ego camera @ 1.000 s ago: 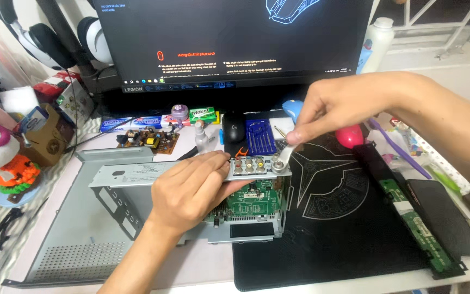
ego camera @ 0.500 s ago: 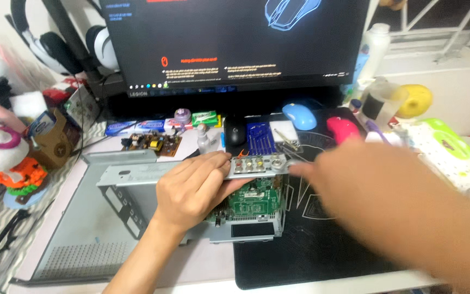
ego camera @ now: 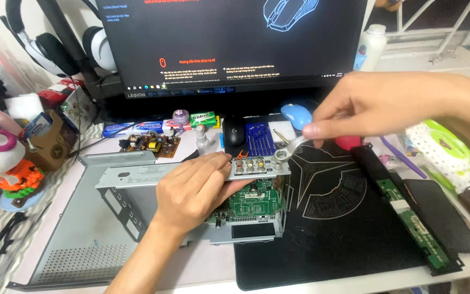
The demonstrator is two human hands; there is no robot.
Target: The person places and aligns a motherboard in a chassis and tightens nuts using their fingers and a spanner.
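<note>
Metal wrench [ego camera: 289, 149] stayed pinched in my right hand [ego camera: 376, 106] at the chassis [ego camera: 191, 175], which my left hand [ego camera: 194, 188] clamped.

1. Illumination: bright, even and diffuse; the strongest light enters from the window area at 1 o'clock.
2. Shadows: soft and short, cast beneath the left hand [ego camera: 194, 188] onto the metal chassis [ego camera: 82, 239].
3. Glare: a mild sheen on the black desk mat [ego camera: 333, 239]; the monitor [ego camera: 229, 43] stays dark with legible glow.
4. Focus: the centre is sharp; the right hand [ego camera: 376, 106] shows slight softness at the fingertips.
5. Distortion: wide-angle stretching bends objects at 9 and 3 o'clock.
</note>
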